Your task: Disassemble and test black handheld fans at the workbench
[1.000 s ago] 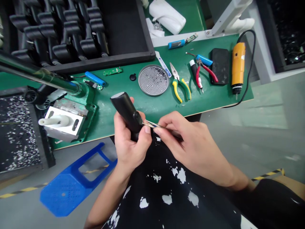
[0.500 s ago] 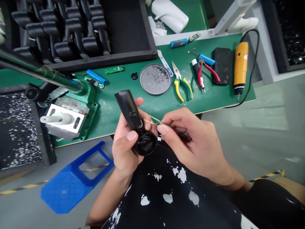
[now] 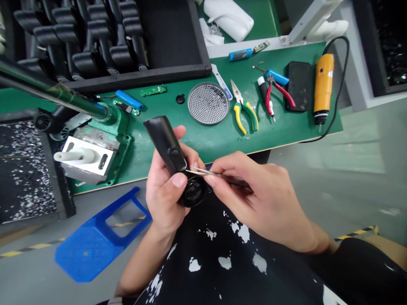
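Observation:
My left hand (image 3: 167,190) is wrapped round a black handheld fan housing (image 3: 162,137), its handle tilted up to the left and its round open end towards my lap. A button sits on the handle. In my right hand (image 3: 260,195) a pair of metal tweezers (image 3: 222,174) is pinched. Their tips lie at the seam between the handle and the round end, close to my left fingers. Whether the tips grip anything is too small to tell.
On the green bench (image 3: 152,148) lie a perforated round dish (image 3: 208,103), yellow-green pliers (image 3: 244,112), red cutters (image 3: 281,91) and an orange electric screwdriver (image 3: 323,84). A black tray (image 3: 174,72) of housings stands behind. At left is a press fixture (image 3: 92,159); below it, a blue stool (image 3: 85,250).
The tweezers' tips have moved left and slightly down onto the housing's seam, and now sit closer together. The housing has tilted a little further left in my left hand.

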`<state>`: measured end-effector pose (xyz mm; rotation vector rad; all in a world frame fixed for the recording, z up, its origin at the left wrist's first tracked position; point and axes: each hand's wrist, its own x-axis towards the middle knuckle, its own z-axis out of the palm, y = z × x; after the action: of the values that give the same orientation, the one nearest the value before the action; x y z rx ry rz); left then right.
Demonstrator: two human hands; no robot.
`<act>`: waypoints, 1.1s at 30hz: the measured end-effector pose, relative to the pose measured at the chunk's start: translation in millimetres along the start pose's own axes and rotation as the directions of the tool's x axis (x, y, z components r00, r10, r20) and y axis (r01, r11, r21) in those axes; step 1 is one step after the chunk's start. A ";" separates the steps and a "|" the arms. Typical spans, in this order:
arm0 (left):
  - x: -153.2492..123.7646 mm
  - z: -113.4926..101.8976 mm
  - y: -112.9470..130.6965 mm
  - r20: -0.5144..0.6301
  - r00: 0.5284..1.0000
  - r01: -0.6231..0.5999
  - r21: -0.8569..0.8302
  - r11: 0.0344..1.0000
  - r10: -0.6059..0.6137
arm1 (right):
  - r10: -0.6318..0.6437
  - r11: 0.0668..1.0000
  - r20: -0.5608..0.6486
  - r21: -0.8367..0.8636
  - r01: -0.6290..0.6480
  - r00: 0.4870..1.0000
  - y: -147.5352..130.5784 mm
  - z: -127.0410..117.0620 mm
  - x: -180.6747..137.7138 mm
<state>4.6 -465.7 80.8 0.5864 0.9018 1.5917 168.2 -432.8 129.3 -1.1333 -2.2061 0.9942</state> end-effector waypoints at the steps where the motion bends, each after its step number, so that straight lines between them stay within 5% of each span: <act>1: 0.1 0.3 0.3 0.002 1.000 0.001 0.004 1.000 -0.001 | -0.003 1.000 0.000 -0.002 0.003 1.000 0.0 -0.5 0.1; 9: -0.6 0.3 0.7 -0.005 1.000 -0.018 0.037 0.999 0.018 | 0.004 1.000 -0.017 -0.018 -0.004 1.000 -3.9 -1.6 1.0; 18: -6.0 -4.7 -2.0 -0.030 0.995 -0.082 0.269 0.960 0.094 | 0.042 0.996 0.029 -0.080 -0.040 0.999 -7.8 -4.4 0.2; 26: -9.9 -16.5 -11.7 0.023 0.978 -0.189 0.538 0.822 0.210 | 0.052 0.966 0.185 -0.259 -0.002 0.981 -9.6 -14.1 7.3; 33: -11.1 -28.0 -16.9 0.058 0.983 -0.170 0.636 0.753 0.173 | -0.009 0.925 0.305 -0.360 0.124 0.952 3.0 -14.6 9.4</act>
<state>-4.9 -482.3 52.0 1.1759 1.4474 1.4194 174.3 -418.2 136.9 -1.1113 -2.7498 0.7717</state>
